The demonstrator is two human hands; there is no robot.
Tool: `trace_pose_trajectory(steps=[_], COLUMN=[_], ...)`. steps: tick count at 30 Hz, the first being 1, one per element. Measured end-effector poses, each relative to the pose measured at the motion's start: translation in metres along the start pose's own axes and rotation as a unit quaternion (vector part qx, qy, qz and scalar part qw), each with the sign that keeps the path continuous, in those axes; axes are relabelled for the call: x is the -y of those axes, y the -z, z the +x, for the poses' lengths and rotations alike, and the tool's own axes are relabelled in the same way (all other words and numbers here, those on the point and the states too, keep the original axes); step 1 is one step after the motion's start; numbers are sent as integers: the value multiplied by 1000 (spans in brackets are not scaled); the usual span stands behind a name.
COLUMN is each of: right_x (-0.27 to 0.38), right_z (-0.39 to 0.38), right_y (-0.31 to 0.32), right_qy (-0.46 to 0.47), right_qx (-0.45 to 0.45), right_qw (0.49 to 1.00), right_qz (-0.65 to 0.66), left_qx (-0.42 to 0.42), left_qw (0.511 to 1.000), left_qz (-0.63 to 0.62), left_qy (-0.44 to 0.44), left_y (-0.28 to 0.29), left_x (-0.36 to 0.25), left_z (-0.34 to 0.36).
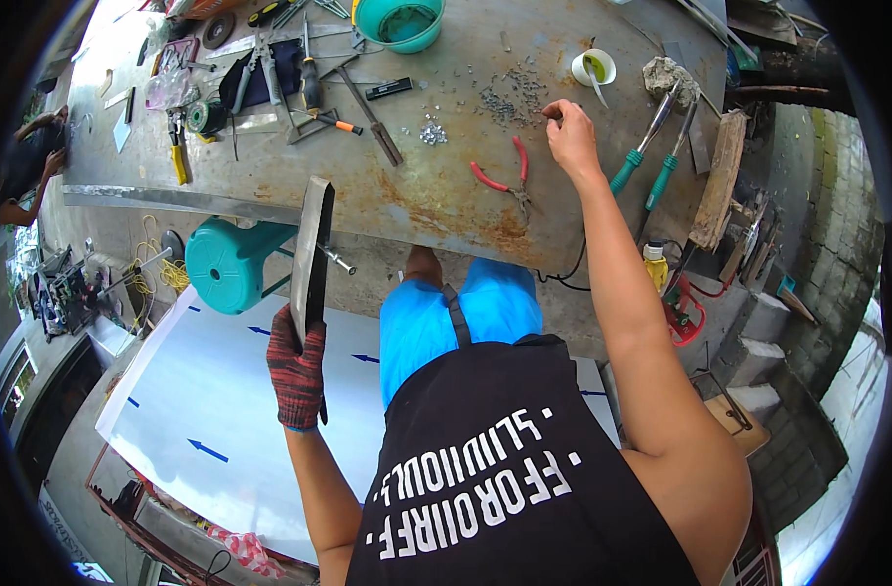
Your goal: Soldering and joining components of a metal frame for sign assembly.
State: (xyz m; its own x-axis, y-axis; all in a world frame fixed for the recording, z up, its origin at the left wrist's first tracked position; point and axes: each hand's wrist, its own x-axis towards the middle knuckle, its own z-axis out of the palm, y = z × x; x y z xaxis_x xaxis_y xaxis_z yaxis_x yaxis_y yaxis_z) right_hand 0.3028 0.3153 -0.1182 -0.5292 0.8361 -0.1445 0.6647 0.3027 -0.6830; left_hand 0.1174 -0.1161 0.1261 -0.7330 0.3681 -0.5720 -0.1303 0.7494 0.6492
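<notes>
Head view, left hand (296,363) gripping metal bar (311,256), right hand (569,134) outstretched

rust-stained, rough metal tabletop (436,195); a dull grey metal strip (311,254) gripped in a red-and-black knitted cloth glove (295,371); red plastic-handled pliers (504,178); a glossy teal plastic stool (233,264); smooth white sheet (221,391) below.

- An outdoor metal workshop: a rusty, scratched steel workbench (436,186).
- Red-handled pliers (499,176), screwdrivers and scattered small screws (509,98) lie there.
- Rough grey block wall (841,244) alongside.
</notes>
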Motion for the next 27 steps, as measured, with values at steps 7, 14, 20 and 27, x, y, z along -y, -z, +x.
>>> trace_pose_trajectory(steps=[7,14,20,27], right_x=[0,12,4,6], right_z=[-10,-3,-1,-10], right_y=[-4,-13,-10,-5], right_qy=[27,47,90,-35], right_qx=[33,41,29,46], right_qw=[997,993,992,997], right_qz=[-58,-97,-82,44], left_qx=[0,-6,2,9], left_qw=[1000,999,999,1000], left_qz=[16,43,36,22], left_qy=[1,-29,-4,14], left_y=[-9,-13,-8,-8], left_x=[8,6,7,9], left_z=[10,14,14,18])
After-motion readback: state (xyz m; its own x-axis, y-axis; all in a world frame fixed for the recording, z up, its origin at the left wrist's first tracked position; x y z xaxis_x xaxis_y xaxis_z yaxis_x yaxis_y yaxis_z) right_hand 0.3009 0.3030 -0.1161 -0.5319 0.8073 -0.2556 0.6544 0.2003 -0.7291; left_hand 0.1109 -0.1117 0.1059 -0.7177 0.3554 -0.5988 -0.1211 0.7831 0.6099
